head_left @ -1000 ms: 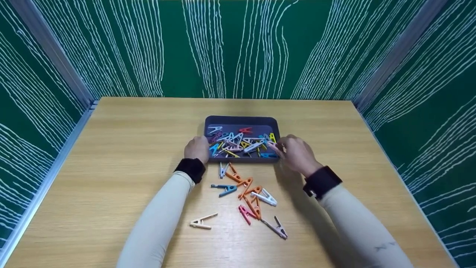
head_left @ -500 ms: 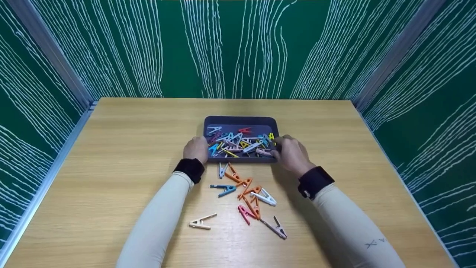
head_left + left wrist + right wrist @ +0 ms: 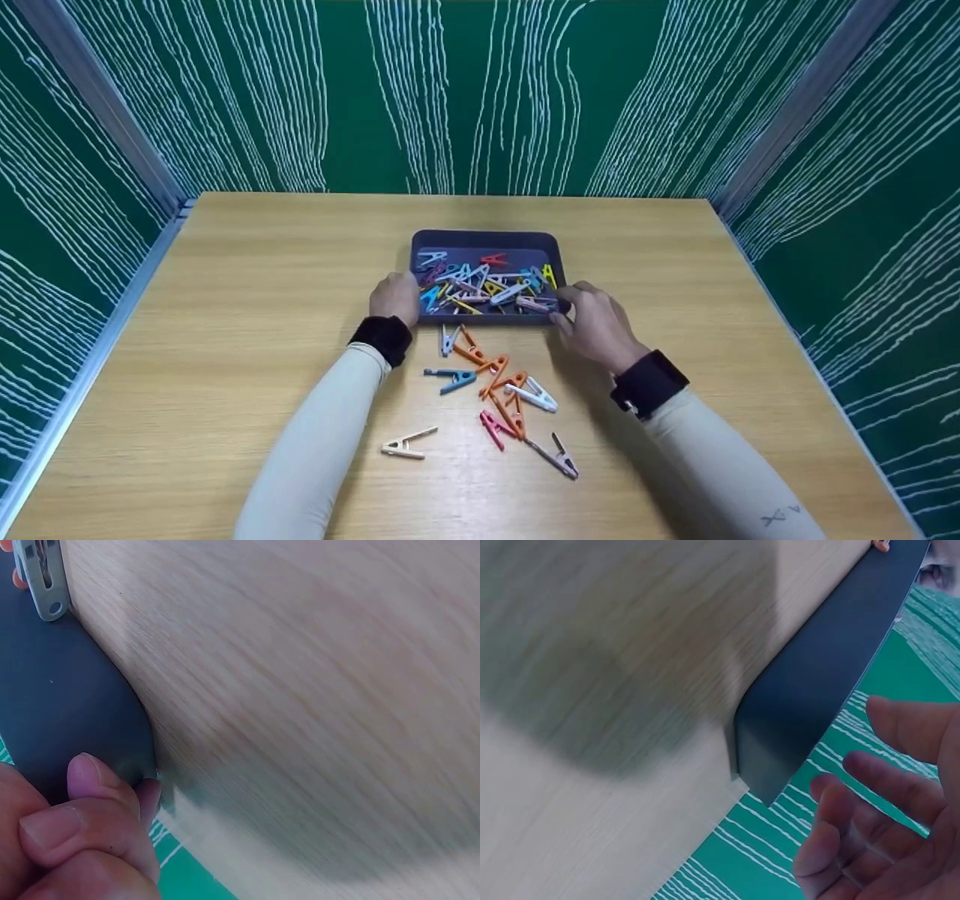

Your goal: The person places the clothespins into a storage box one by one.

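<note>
Tray (image 3: 486,240) is smack mid-frame in the head view, pegs (image 3: 511,293) inside, left hand (image 3: 394,298) curled onto its left end. Right hand (image 3: 600,324) is by the right end, fingers loosely spread, holding nothing.

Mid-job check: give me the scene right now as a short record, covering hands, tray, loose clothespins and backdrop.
Left hand: grips the tray's near-left corner
Right hand: beside the near-right corner, fingers loosely bent, nothing held
Tray: dark, rectangular, flat on the wooden table
Tray contents: mixed-colour clothespins in a heap; a red clothespin lies toward the far side
Loose on table, near side of tray: orange clothespins, blue clothespin, white clothespin, cream clothespin, others
Backdrop: green with white lines
</note>
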Tool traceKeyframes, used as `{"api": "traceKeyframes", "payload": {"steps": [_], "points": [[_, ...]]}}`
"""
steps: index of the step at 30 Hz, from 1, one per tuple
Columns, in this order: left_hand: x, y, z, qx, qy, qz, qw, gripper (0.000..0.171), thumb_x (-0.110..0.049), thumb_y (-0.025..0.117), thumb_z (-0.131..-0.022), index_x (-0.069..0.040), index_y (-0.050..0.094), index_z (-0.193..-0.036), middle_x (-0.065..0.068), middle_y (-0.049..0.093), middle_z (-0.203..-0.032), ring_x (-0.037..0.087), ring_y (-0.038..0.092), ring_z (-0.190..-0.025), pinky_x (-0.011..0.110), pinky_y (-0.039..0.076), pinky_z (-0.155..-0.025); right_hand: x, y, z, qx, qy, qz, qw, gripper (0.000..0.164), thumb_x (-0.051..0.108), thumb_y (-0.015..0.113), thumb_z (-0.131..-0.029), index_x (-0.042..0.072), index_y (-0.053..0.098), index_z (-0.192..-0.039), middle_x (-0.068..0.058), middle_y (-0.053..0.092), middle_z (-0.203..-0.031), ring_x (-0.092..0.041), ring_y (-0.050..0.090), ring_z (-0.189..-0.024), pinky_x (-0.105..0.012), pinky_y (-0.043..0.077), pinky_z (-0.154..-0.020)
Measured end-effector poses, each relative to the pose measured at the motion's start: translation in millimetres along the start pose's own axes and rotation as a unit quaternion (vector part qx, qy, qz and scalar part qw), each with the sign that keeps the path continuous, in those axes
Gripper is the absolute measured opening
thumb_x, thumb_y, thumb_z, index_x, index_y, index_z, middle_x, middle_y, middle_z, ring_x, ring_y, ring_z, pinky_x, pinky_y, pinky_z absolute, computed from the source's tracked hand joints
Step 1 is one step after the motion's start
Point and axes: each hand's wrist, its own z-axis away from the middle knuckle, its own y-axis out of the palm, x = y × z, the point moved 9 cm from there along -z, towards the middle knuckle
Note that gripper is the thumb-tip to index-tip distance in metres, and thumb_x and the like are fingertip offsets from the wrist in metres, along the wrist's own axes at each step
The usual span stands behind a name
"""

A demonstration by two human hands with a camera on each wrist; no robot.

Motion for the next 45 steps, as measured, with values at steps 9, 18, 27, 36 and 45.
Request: {"api": "traceKeyframes", "payload": {"steps": [9,18,27,36,45], "points": [[-2.7,-2.3,1.3,0.005,0.004,0.000,1.0000,0.028,0.004,0.046,-0.098,0.006,0.074,-0.095,0.025,0.073,-0.099,0.039,0.072,-0.092,0.052,0.059,-0.077,33,12,29,0.063,-0.132,-0.043,0.988,0.016,0.005,0.078,-0.086,0.007,0.078,-0.102,-0.005,0.075,-0.100,-0.023,0.071,-0.091,-0.040,0.059,-0.081],[2.1,1.6,-0.9,0.010,-0.005,-0.001,0.9999,0.027,0.004,0.047,-0.098,0.005,0.074,-0.096,0.025,0.074,-0.101,0.039,0.072,-0.093,0.052,0.058,-0.078,54,44,52,0.162,-0.140,-0.035,0.976,0.027,0.033,0.086,-0.082,0.013,0.072,-0.096,0.009,0.063,-0.074,-0.005,0.055,-0.063,-0.027,0.048,-0.058],[1.3,2.2,-0.9,0.016,-0.007,-0.002,0.9998,0.029,0.004,0.045,-0.098,0.005,0.074,-0.099,0.025,0.073,-0.103,0.039,0.072,-0.095,0.052,0.058,-0.080,39,50,56,0.173,-0.081,-0.055,0.980,0.030,0.021,0.081,-0.085,0.012,0.065,-0.109,0.012,0.058,-0.065,-0.004,0.052,-0.052,-0.027,0.046,-0.049],[0.4,1.7,-0.4,0.022,-0.008,0.001,0.9997,0.029,0.004,0.045,-0.100,0.005,0.074,-0.099,0.024,0.074,-0.102,0.038,0.072,-0.094,0.051,0.058,-0.079,0,45,56,0.170,0.044,-0.025,0.984,0.032,0.026,0.078,-0.089,0.008,0.061,-0.110,0.003,0.060,-0.069,-0.013,0.054,-0.054,-0.032,0.043,-0.050],[0.0,0.0,-0.1,0.007,-0.012,-0.010,0.9999,0.029,0.004,0.044,-0.099,0.005,0.074,-0.103,0.025,0.073,-0.105,0.040,0.072,-0.097,0.052,0.058,-0.082,5,26,55,0.124,-0.046,0.018,0.991,0.040,0.007,0.072,-0.082,0.008,0.068,-0.122,-0.004,0.060,-0.091,-0.017,0.054,-0.070,-0.036,0.046,-0.058]]}}
